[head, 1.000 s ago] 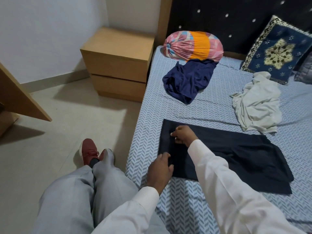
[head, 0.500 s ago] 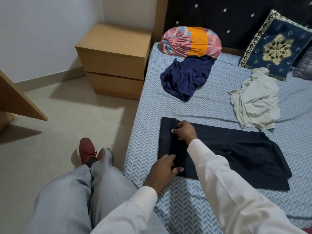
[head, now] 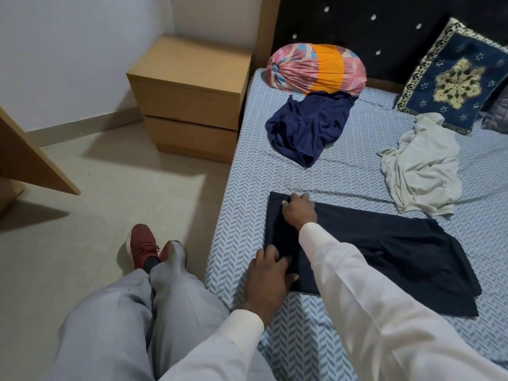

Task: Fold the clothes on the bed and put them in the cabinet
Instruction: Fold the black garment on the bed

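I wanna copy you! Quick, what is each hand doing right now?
Left hand: fingers pinching the near edge of the dark trousers.
Right hand: fingers pinching the far edge of the same trousers.

Clothes spread across a bed (head: 247, 171) dressed in a blue herringbone sheet

A dark garment (head: 384, 243) lies flat near the edge; a crumpled navy piece (head: 305, 127) and a rumpled white piece (head: 420, 166) sit farther up, with a pink-and-orange bolster (head: 316, 68) and an embroidered blue cushion (head: 453, 81) by the headboard
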